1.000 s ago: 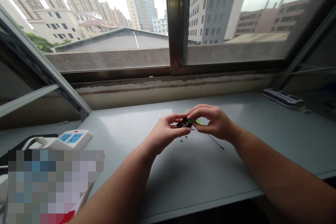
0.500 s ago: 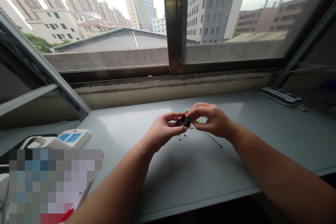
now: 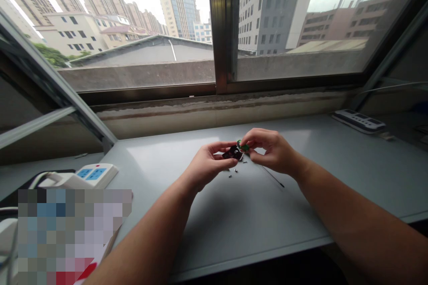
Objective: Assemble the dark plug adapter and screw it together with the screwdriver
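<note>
My left hand [image 3: 214, 160] is closed around a small dark casing [image 3: 233, 153], gripping it between thumb and fingers. Pinched in my right hand [image 3: 267, 148] is a small green piece [image 3: 243, 145], held at the casing's upper right edge; whether the two parts touch I cannot tell. Several tiny screws [image 3: 236, 170] lie on the table just below the casing. Beneath my right hand a thin dark rod like a screwdriver shaft [image 3: 274, 177] rests on the tabletop, its other end hidden by the hand.
The grey table [image 3: 254, 231] runs up to the wall under the window. On the left stand a white power strip [image 3: 100, 176] with blue sockets and a blurred-out item [image 3: 73, 236]. A white-and-dark power strip [image 3: 359, 122] lies at the back right. Metal frames slope up on both sides.
My right hand has lifted the green piece slightly up and to the right, showing more of the casing's inside. My left hand has stayed almost still.
</note>
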